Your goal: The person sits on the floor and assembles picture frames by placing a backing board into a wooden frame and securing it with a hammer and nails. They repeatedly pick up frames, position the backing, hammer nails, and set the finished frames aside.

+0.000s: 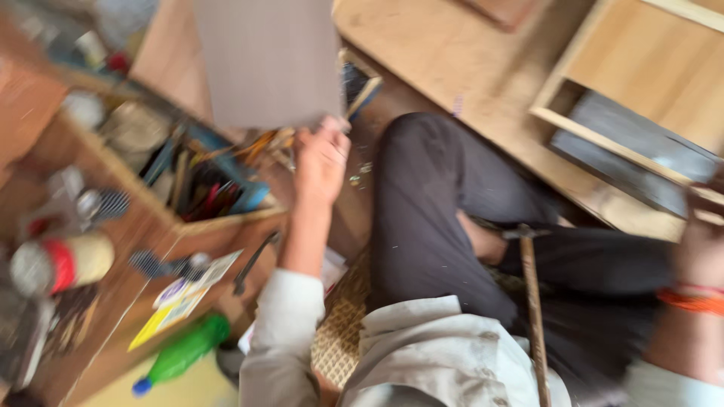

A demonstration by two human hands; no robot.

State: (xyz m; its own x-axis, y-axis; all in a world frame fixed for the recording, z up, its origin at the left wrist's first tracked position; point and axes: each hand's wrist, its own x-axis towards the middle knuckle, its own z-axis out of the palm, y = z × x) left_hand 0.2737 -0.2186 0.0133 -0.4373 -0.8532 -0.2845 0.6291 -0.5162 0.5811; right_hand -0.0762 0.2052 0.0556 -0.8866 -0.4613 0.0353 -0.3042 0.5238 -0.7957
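Overhead, the grey board (268, 60) stands upright, its lower corner pinched by the left hand (320, 162); right hand (701, 241) far off, grip blurred.

Left hand (320, 162) on board (268, 60), tool box (204, 177) left; hammer (532, 301) right, across lap.

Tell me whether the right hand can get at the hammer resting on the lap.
Probably yes. The hammer lies bare across the dark trousers, nothing covering its handle, and the right hand sits just beside it, though blurred at the frame edge.
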